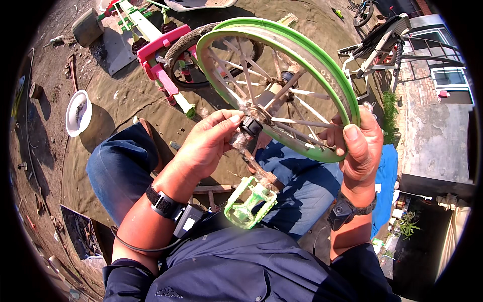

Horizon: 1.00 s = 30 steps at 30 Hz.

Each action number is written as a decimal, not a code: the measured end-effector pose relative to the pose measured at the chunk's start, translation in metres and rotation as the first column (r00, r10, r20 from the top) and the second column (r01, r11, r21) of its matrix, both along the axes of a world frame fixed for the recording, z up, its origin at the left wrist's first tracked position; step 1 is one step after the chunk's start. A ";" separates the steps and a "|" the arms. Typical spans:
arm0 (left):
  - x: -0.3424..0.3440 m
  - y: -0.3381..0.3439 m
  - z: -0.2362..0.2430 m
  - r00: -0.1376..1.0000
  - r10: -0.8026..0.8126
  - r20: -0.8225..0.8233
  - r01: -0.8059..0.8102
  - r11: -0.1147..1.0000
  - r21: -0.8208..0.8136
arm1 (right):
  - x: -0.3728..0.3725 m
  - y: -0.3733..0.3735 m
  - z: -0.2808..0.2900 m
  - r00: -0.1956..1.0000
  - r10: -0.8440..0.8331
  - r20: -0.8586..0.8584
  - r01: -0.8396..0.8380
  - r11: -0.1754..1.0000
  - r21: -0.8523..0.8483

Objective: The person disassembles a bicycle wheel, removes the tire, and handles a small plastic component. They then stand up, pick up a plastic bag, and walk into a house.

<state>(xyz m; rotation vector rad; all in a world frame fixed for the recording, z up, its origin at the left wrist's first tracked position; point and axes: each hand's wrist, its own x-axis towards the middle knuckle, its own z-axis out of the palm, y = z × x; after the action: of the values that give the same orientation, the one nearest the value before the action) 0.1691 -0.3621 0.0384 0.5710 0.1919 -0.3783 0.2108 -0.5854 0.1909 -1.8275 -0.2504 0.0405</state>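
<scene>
"Where's the wheel (270, 94)?"

"Tilted, held up above the mat (121, 88); a bowl (79, 114) stands by the mat's left edge."

"And the grip?"

"Clamped in two places: the left hand (214, 137) pinches the black ring (250, 126) at the hub (256, 111), the right hand (363, 143) wraps the rim (347, 95)."

"Why like that?"

"Likely the right steadies the wheel so the left can pinch precisely. The pedal (250, 204) sits below, by the crank (257, 167)."

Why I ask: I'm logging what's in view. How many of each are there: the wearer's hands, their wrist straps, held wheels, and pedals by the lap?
Hands: 2 (left hand, right hand)
Wrist straps: 2 (left strap, right strap)
Held wheels: 1 (green wheel)
Pedals by the lap: 1 (green pedal)
Total: 6
</scene>
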 end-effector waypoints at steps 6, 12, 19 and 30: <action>0.001 0.002 -0.001 0.998 0.053 0.024 -0.054 0.998 0.031 | 0.001 -0.003 0.000 1.000 -0.005 0.000 0.005 1.000 0.017; 0.000 0.001 0.002 0.997 0.063 0.039 -0.063 0.998 0.012 | 0.001 -0.003 0.000 1.000 0.008 0.013 -0.008 1.000 0.011; 0.001 0.002 0.002 0.992 0.114 0.056 -0.115 0.993 0.006 | 0.000 -0.003 0.001 1.000 -0.030 0.002 0.030 0.999 0.017; 0.001 0.002 0.001 0.992 0.119 0.049 -0.120 0.993 0.016 | 0.002 -0.009 0.000 1.000 -0.002 0.001 0.002 1.000 0.005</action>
<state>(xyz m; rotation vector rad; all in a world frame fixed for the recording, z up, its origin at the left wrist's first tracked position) 0.1701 -0.3603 0.0394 0.5839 0.1832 -0.2464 0.2130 -0.5940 0.1905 -1.8232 -0.2493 0.0376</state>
